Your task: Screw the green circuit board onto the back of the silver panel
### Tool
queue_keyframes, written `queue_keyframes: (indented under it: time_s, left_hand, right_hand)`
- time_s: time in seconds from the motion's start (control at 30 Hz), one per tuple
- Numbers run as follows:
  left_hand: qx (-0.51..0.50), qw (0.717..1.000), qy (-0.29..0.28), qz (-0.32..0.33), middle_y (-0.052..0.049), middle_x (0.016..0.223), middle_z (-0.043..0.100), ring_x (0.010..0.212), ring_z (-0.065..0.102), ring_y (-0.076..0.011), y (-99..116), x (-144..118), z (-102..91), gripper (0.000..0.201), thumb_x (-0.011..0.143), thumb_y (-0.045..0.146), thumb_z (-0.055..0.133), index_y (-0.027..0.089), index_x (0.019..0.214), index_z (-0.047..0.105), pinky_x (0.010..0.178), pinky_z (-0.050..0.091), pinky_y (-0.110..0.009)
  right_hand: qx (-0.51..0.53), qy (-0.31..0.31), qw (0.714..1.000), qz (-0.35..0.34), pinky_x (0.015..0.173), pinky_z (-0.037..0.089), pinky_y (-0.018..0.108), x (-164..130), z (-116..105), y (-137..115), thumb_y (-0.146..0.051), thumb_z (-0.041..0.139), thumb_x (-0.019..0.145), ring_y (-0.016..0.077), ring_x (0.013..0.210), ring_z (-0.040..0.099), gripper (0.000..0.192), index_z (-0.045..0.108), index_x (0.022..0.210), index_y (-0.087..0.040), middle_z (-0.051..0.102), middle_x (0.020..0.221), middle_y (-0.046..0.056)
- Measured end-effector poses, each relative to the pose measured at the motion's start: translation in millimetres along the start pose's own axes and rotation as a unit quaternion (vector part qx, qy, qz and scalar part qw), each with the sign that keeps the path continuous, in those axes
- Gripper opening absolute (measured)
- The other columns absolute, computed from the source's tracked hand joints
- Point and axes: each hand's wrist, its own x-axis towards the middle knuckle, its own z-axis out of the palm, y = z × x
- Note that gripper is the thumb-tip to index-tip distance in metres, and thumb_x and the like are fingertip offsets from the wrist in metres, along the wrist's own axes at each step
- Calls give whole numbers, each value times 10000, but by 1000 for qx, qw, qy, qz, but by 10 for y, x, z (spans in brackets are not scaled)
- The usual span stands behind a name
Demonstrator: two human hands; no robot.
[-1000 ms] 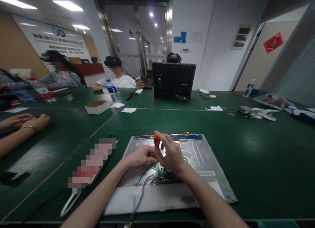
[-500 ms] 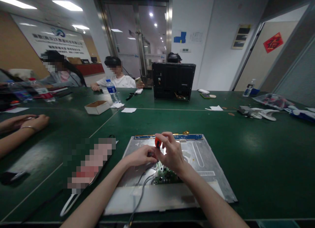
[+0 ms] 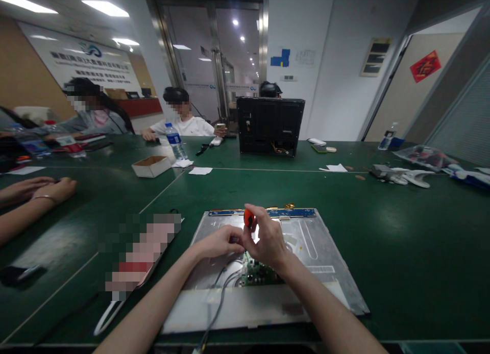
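A flat metal display panel (image 3: 317,257) lies on the green table in front of me, with a blue strip board (image 3: 225,212) along its far edge. My right hand (image 3: 268,242) grips a screwdriver by its orange-and-black handle (image 3: 248,217), held upright over the green circuit board (image 3: 258,273). The screwdriver's tip is hidden by my fingers. Close beside it, my left hand (image 3: 222,242) has its fingers curled and pinched near the board's upper left; what they hold, if anything, is hidden. Grey cables (image 3: 224,293) run from the board to the table's near edge.
Left of the panel lies a blurred pinkish pouch (image 3: 149,252) with a white strap. A co-worker's hands (image 3: 49,191) rest at far left. Farther back stand a white box (image 3: 152,166), a water bottle (image 3: 176,141) and a black monitor casing (image 3: 271,127). White gloves (image 3: 411,176) lie at right.
The fingers of my right hand have shifted on the orange handle, showing more of it, and the handle has moved slightly right. My left hand stays in place.
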Motion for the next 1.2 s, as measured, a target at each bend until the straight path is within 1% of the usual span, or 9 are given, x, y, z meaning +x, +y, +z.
queue_keyframes:
  time_s: [0.1,0.27,0.37,0.53,0.63,0.83,0.93,1.07,1.2]
  left_hand:
    - [-6,1000,9,-2,27,668,557,652,494,-139,5,-3,12,108,698,247,631,143,714,610,625,379,-236]
    - [1,1000,15,-24,3,727,601,693,537,-162,-12,-15,20,145,705,279,636,141,751,628,638,408,-244]
    - [19,999,21,-38,3,712,591,692,530,-162,-19,-18,12,141,695,282,638,143,720,631,634,404,-244]
    - [-14,1000,1,-10,27,673,557,655,495,-138,5,-9,4,107,689,252,622,149,716,615,634,391,-237]
    - [-17,1000,-3,-12,33,649,538,629,478,-131,17,-6,6,94,681,240,621,150,699,599,610,380,-233]
    - [-3,999,29,-29,10,694,579,659,514,-155,2,-20,25,159,698,284,643,146,770,611,610,400,-246]
    - [3,999,21,-28,1,717,597,687,535,-166,3,-20,21,160,703,292,647,144,755,618,633,417,-251]
    - [5,1000,5,-20,13,691,583,683,521,-158,19,-13,5,128,709,272,629,146,733,622,638,407,-246]
    - [7,1000,-1,-15,27,665,554,667,500,-148,24,-6,2,98,699,251,615,155,696,596,633,392,-242]
  right_hand:
    - [-4,1,1000,1,524,476,230,-3,-4,0,-184,498,840,126,645,562,473,374,1296,-217,579,928,44]
    - [-32,6,999,14,483,449,215,-5,-9,9,-231,521,874,94,598,537,344,472,1214,-256,543,1011,52]
    - [-34,2,999,18,497,465,226,-1,-10,6,-236,513,885,93,587,534,387,467,1269,-260,550,1021,58]
    - [-6,-5,1000,8,519,484,232,10,-18,-15,-164,477,835,118,625,564,544,353,1364,-194,595,992,72]
    - [-4,-4,1000,2,538,490,235,9,-19,-15,-175,490,832,124,636,569,522,364,1338,-188,603,951,57]
    - [-32,-3,999,7,485,452,217,7,-15,1,-219,520,870,103,606,545,420,454,1284,-247,576,974,50]
    - [-37,-14,999,6,491,465,223,1,1,7,-219,504,890,106,599,545,485,394,1361,-248,588,953,47]
    - [-24,-6,1000,5,499,477,226,-16,23,7,-181,464,876,112,584,566,564,274,1407,-194,619,899,37]
    - [-8,2,1000,6,510,475,223,-18,17,2,-176,490,843,114,590,567,495,349,1317,-206,610,852,13]
